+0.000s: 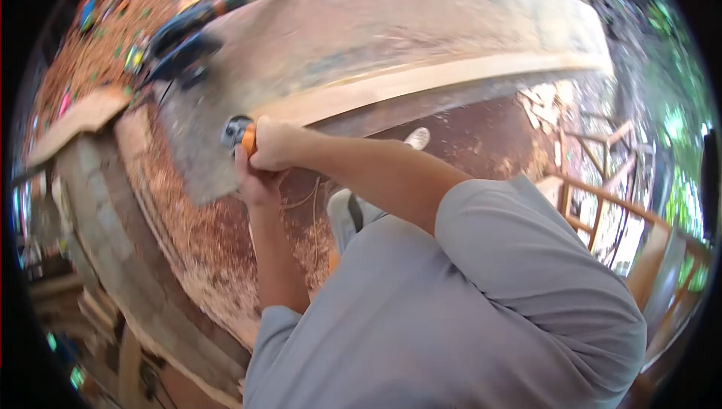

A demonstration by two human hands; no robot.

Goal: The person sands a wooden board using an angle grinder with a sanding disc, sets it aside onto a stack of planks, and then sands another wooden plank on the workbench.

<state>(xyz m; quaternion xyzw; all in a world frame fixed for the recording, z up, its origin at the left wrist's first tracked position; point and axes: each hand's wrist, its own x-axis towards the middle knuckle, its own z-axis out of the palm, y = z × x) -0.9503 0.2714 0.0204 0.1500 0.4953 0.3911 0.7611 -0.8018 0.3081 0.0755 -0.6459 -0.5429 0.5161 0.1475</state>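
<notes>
We are looking down past our grey shirt (421,319) at both of our bare hands, which are meeting above the near left corner of a long, weathered surface (361,25). Our right hand (277,144), reaching across from the right, is holding a small orange-and-grey tool (244,135), its fingers curling closely around the orange part. Our left hand (258,182) is pressing up from below, its fingers closing narrowly on the lower side of the same tool; some of them are hidden, so we are not seeing the whole grip. The tool's rounded grey end is facing away from our right hand, toward the left end of the surface, and blur is hiding its finer details. A pale wooden strip (421,78) is running along the near edge of the surface, its left end lying close to our right hand. A dark blue power tool (180,51) is resting at the far left corner, well apart from our hands. Wood shavings (218,236) are covering much of the reddish ground below. A light-coloured shoe (417,138) is showing just beside the near edge. Off to the left, a long, rough curved beam (120,221) is stretching toward us, and to the right a wooden frame (602,206) is standing near more scraps (541,108).
</notes>
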